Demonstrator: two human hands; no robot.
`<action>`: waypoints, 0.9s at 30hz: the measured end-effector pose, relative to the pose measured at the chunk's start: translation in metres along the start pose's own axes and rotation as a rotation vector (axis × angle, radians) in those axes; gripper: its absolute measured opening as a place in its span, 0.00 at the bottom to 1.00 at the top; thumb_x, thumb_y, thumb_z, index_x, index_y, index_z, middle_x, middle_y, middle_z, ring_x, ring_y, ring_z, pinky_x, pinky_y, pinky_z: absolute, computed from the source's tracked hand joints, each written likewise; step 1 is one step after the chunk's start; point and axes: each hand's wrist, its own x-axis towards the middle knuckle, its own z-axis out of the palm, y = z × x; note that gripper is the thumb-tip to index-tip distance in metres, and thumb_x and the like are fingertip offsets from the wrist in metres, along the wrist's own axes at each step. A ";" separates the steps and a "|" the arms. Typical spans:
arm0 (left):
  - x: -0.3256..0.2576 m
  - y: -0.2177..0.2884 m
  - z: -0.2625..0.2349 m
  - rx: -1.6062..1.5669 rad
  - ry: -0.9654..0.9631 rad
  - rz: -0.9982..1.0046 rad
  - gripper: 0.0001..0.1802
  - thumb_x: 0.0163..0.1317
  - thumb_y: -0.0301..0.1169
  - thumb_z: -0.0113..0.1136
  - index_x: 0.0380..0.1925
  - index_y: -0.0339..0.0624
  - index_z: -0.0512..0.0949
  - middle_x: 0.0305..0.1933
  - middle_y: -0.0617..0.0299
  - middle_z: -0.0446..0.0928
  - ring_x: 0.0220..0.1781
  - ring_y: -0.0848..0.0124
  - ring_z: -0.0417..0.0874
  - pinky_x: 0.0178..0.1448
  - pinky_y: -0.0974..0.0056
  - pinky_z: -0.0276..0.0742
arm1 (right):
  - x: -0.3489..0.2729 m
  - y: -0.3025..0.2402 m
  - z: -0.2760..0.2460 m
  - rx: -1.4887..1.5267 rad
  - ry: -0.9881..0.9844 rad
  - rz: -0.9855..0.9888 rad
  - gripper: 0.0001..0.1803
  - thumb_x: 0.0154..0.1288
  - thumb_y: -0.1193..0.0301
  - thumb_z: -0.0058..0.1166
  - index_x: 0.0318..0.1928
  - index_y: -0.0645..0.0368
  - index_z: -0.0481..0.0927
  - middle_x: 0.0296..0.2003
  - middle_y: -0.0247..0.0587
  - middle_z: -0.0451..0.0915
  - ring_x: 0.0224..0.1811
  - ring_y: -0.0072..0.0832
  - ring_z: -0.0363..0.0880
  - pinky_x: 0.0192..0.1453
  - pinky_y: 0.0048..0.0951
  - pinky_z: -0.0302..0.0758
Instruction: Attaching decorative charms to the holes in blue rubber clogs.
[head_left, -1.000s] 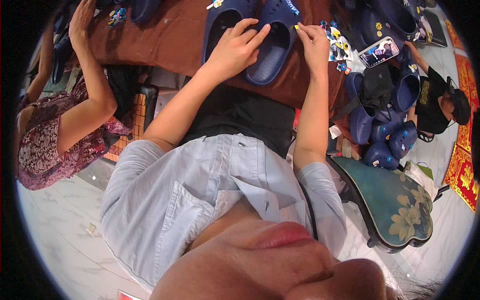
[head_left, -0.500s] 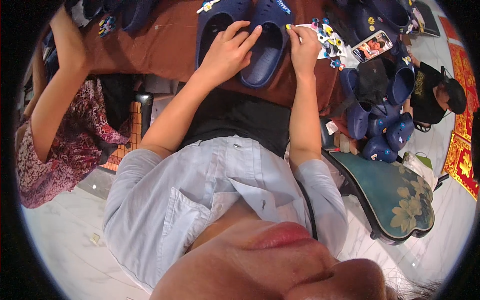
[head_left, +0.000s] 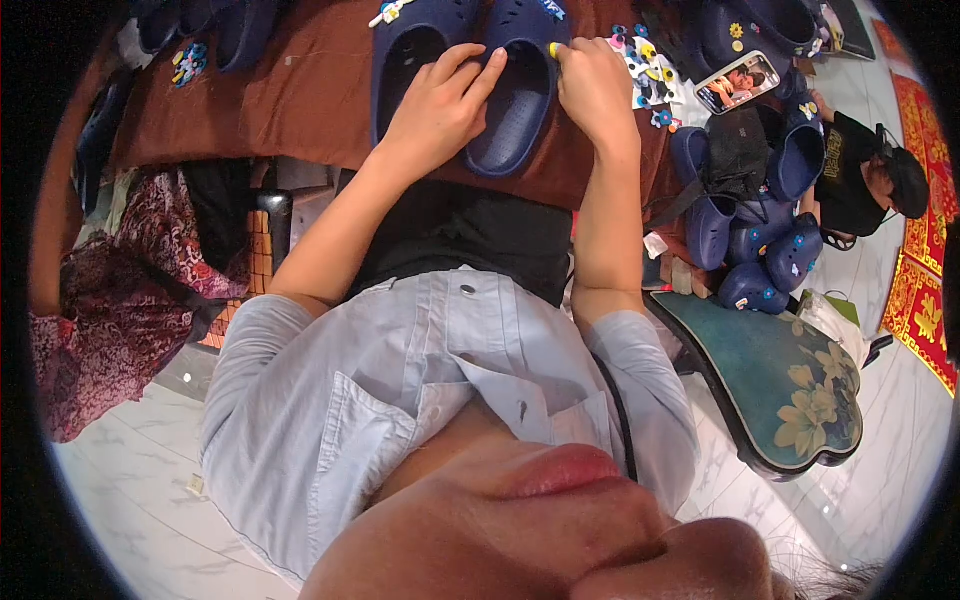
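Note:
Two navy clogs lie side by side on a brown cloth, the left clog and the right clog. A white charm sits on the left one, and blue-white lettering-shaped charms on the right one. My left hand reaches over both clogs, fingers apart, with a fingertip at the right clog's opening. My right hand is closed in a pinch at that clog's right edge. A small yellow piece, probably a charm, shows at its thumb and fingertip; its shape is too small to tell.
Colourful charms lie on white paper right of my hand, beside a phone showing a picture. Several navy clogs are heaped at the right near a green floral chair. A person in patterned clothing is at the left.
My right hand has turned and come in closer over the right clog's edge with the yellow piece. My left hand stays over the clogs. The neighbour's arm at the left has moved farther left.

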 end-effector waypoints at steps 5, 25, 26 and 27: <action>0.004 0.003 0.001 0.038 0.061 0.034 0.38 0.45 0.23 0.65 0.63 0.35 0.72 0.49 0.55 0.78 0.60 0.61 0.75 0.51 0.59 0.76 | 0.009 0.000 -0.006 -0.018 0.001 -0.023 0.05 0.51 0.75 0.56 0.25 0.61 0.85 0.30 0.45 0.83 0.39 0.43 0.81 0.44 0.44 0.76; 0.000 -0.001 0.005 0.032 0.046 0.034 0.43 0.47 0.24 0.67 0.68 0.39 0.67 0.52 0.52 0.76 0.61 0.57 0.74 0.57 0.56 0.76 | -0.048 0.003 0.020 0.426 0.164 0.239 0.26 0.61 0.82 0.52 0.61 0.58 0.78 0.41 0.51 0.78 0.47 0.46 0.76 0.55 0.41 0.74; 0.000 -0.001 0.005 0.038 0.045 0.035 0.43 0.47 0.24 0.67 0.68 0.39 0.67 0.52 0.53 0.76 0.61 0.57 0.74 0.58 0.56 0.76 | -0.047 0.004 0.018 0.429 0.174 0.252 0.23 0.62 0.81 0.53 0.58 0.59 0.81 0.40 0.51 0.78 0.47 0.46 0.77 0.54 0.41 0.74; 0.000 -0.001 0.005 0.044 0.044 0.035 0.43 0.47 0.24 0.67 0.68 0.39 0.67 0.52 0.53 0.76 0.61 0.57 0.74 0.58 0.56 0.76 | -0.045 0.005 0.018 0.429 0.173 0.253 0.23 0.62 0.81 0.53 0.58 0.59 0.81 0.40 0.51 0.78 0.47 0.46 0.77 0.54 0.41 0.74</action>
